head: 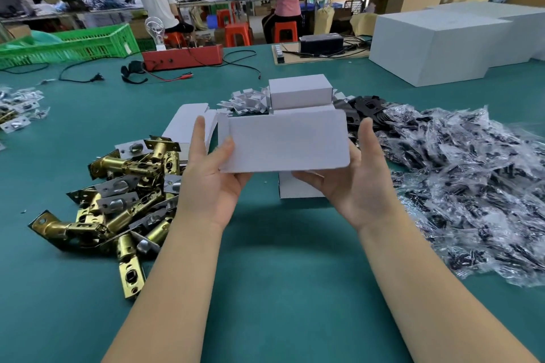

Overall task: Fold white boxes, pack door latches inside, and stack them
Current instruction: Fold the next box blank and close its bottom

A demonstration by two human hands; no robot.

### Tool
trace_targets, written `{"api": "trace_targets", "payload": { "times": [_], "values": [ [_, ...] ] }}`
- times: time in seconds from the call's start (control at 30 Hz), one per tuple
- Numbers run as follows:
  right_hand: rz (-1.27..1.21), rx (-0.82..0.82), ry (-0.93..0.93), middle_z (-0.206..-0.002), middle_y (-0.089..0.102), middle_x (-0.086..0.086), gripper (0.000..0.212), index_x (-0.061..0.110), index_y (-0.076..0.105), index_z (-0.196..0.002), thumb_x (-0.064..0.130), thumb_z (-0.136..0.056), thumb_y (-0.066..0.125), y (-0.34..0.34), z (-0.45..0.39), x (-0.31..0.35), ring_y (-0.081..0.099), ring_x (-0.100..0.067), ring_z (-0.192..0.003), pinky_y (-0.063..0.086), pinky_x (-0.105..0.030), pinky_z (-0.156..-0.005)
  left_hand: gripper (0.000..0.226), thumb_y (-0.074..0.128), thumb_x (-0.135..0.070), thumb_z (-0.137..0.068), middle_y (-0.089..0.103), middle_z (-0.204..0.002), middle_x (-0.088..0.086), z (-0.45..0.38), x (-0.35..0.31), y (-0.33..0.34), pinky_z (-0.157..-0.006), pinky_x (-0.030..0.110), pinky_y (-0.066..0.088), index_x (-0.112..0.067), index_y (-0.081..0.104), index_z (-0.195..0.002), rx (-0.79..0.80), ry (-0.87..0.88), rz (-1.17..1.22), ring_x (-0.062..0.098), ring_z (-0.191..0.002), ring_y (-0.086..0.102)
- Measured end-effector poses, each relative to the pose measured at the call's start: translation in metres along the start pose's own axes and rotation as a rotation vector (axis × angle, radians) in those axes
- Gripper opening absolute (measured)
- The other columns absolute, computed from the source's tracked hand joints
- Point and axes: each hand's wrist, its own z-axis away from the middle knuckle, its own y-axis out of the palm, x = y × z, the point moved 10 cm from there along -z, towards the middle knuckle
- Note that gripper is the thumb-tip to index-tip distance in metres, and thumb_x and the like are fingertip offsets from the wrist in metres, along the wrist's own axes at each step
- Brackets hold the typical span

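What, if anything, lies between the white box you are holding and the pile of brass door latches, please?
Nothing visible does. The white box is held above the table by the left hand and right hand; the door latches lie just left of the left hand.

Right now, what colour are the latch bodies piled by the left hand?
Brass-gold latch bodies, with silvery faceplates; head view.

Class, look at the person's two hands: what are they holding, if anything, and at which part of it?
Both hold one white box: the left hand grips its lower left corner, the right hand supports its lower right edge from beneath.
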Motion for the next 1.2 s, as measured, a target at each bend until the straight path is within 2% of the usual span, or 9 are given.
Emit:
{"api": "trace_targets", "payload": {
  "times": [0.1, 0.13, 0.2, 0.3, 0.4, 0.57, 0.83, 1.03, 1.2],
  "values": [
    [0.108, -0.047, -0.015, -0.105, 0.072, 0.002, 0.024, 0.025, 0.068, -0.104, 0.029, -0.080, 0.064, 0.000, -0.002, -0.009, 0.067, -0.020, -0.099, 0.056, -0.034, -0.077, 0.047, 0.050, -0.005, -0.094, 0.070, -0.116, -0.001, 0.001, 0.008, 0.006, -0.068, 0.034, 0.058, -0.033, 0.053, -0.131, 0.053, -0.047, -0.041, 0.019, -0.094, 0.068],
    [0.175, -0.115, -0.048, -0.100, 0.073, 0.004, 0.024, 0.024, 0.066, -0.103, 0.019, -0.080, 0.069, -0.007, -0.002, -0.009, 0.069, -0.018, -0.094, 0.057, -0.032, -0.072, 0.041, 0.051, -0.008, -0.093, 0.069, -0.116, -0.001, 0.001, 0.011, 0.008, -0.066, 0.033, 0.058, -0.032, 0.059, -0.125, 0.071, -0.068, -0.084, 0.018, -0.094, 0.068],
    [0.215, -0.214, -0.085, -0.092, 0.074, 0.006, 0.025, 0.023, 0.064, -0.103, 0.011, -0.082, 0.070, -0.017, -0.002, -0.007, 0.070, -0.017, -0.082, 0.057, -0.029, -0.061, 0.028, 0.053, -0.013, -0.094, 0.070, -0.109, -0.001, 0.001, 0.015, 0.007, -0.061, 0.031, 0.057, -0.029, 0.064, -0.114, 0.058, -0.087, -0.174, 0.015, -0.091, 0.067],
    [0.127, -0.229, -0.051, -0.086, 0.074, 0.001, 0.029, 0.019, 0.064, -0.101, 0.012, -0.074, 0.072, -0.023, -0.003, -0.007, 0.070, -0.019, -0.069, 0.056, -0.028, -0.053, 0.014, 0.055, -0.020, -0.096, 0.073, -0.096, -0.005, 0.000, 0.013, 0.005, -0.057, 0.031, 0.057, -0.027, 0.064, -0.104, 0.010, -0.056, -0.206, 0.011, -0.082, 0.069],
    [0.004, -0.198, -0.011, -0.081, 0.074, -0.001, 0.035, 0.015, 0.062, -0.102, 0.017, -0.068, 0.069, -0.026, -0.004, -0.008, 0.070, -0.018, -0.063, 0.056, -0.028, -0.051, 0.015, 0.060, -0.024, -0.091, 0.074, -0.096, -0.005, 0.001, 0.011, 0.008, -0.055, 0.029, 0.056, -0.029, 0.070, -0.101, 0.042, -0.038, -0.190, 0.010, -0.083, 0.070],
    [-0.007, -0.163, -0.014, -0.086, 0.074, -0.004, 0.036, 0.016, 0.061, -0.104, 0.016, -0.069, 0.067, -0.025, -0.003, -0.009, 0.072, -0.021, -0.069, 0.058, -0.031, -0.056, 0.025, 0.054, -0.015, -0.097, 0.074, -0.101, -0.009, 0.001, 0.013, 0.006, -0.059, 0.029, 0.056, -0.030, 0.067, -0.111, 0.041, -0.038, -0.281, 0.006, -0.088, 0.069],
    [-0.074, -0.129, 0.010, -0.088, 0.074, -0.005, 0.036, 0.014, 0.061, -0.104, 0.016, -0.069, 0.065, -0.019, -0.002, -0.011, 0.072, -0.022, -0.071, 0.058, -0.032, -0.057, 0.024, 0.054, -0.020, -0.095, 0.073, -0.106, -0.002, 0.000, 0.010, 0.007, -0.059, 0.032, 0.056, -0.030, 0.070, -0.111, 0.034, -0.039, -0.203, 0.012, -0.090, 0.069],
    [-0.023, -0.104, -0.029, -0.092, 0.074, -0.004, 0.041, 0.014, 0.058, -0.111, 0.014, -0.071, 0.065, -0.014, -0.001, -0.005, 0.072, -0.023, -0.076, 0.058, -0.034, -0.060, 0.026, 0.055, -0.017, -0.096, 0.073, -0.107, -0.002, 0.001, 0.006, 0.004, -0.060, 0.031, 0.056, -0.032, 0.072, -0.108, 0.031, -0.038, -0.234, 0.011, -0.089, 0.069],
    [0.084, -0.103, -0.067, -0.091, 0.074, 0.002, 0.039, 0.018, 0.060, -0.105, 0.013, -0.068, 0.069, -0.007, 0.000, -0.001, 0.072, -0.020, -0.079, 0.058, -0.032, -0.062, 0.027, 0.047, -0.025, -0.101, 0.072, -0.106, -0.007, 0.001, 0.005, 0.008, -0.061, 0.029, 0.055, -0.035, 0.067, -0.114, 0.048, -0.011, -0.243, 0.008, -0.089, 0.067]
  ]
}}
